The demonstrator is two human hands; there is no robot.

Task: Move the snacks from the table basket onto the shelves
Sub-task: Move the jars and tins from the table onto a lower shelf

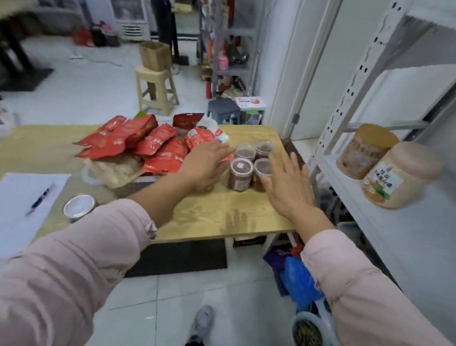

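On the surface [220,211], 4 small jars [240,173] stand clustered between the left hand [205,169] and right hand [286,186], each grip wide, fingers straight, holding nothing. 2 big jars [402,175] sit on the shelf [414,246]; red packets [155,143] lie heaped beside.

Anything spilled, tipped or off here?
Nothing spilled or damaged. The red snack packets lie in a loose, untidy heap on the table; the four small jars stand upright between the left hand and right hand, both open.
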